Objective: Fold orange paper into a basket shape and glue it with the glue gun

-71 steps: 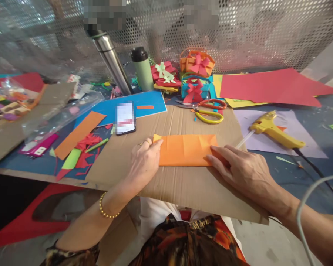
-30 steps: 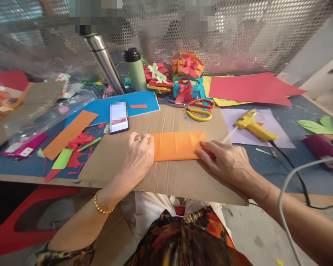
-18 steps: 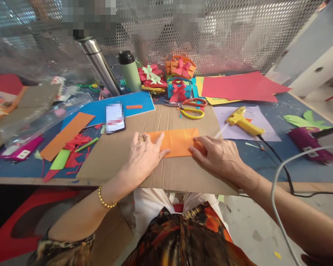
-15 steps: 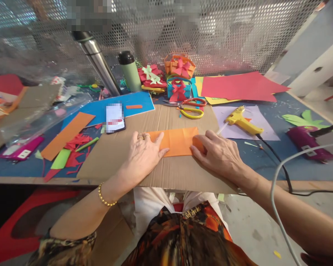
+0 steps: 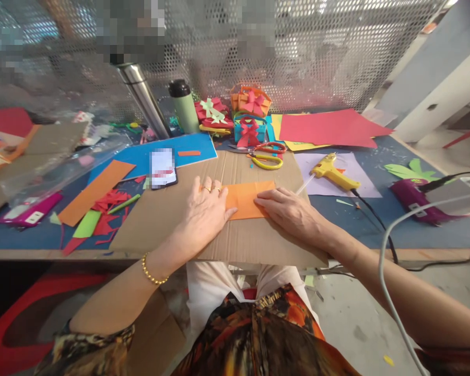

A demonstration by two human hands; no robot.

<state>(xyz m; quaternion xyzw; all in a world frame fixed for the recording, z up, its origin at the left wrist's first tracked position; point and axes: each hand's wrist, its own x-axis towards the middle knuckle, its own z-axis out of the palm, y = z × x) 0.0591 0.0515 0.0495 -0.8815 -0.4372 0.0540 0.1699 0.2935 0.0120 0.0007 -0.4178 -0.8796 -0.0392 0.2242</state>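
A folded piece of orange paper [image 5: 243, 200] lies on a sheet of brown cardboard [image 5: 151, 230] in front of me. My left hand [image 5: 207, 211] rests flat over its left end, fingers extended and thumb apart, with rings on it. From the other side, my right hand [image 5: 292, 210] lies on the right end with its fingers stretched out along the surface. Both palms face down and hide the paper's two ends. Beyond the paper are scissors with yellow and red handles [image 5: 267, 161].
A yellow glue gun [image 5: 334, 173] lies on lilac paper [image 5: 364, 185] to the right, its cable trailing forward. A phone [image 5: 162, 167], an orange strip [image 5: 97, 192] and scraps are at left. Behind stand a green bottle [image 5: 185, 109], a steel flask [image 5: 141, 94] and small paper baskets [image 5: 250, 130].
My right hand has slid left along the orange paper and flattened, its fingers now extended rather than curled at the edge. My left hand stays on the left end, fingers slightly shifted.
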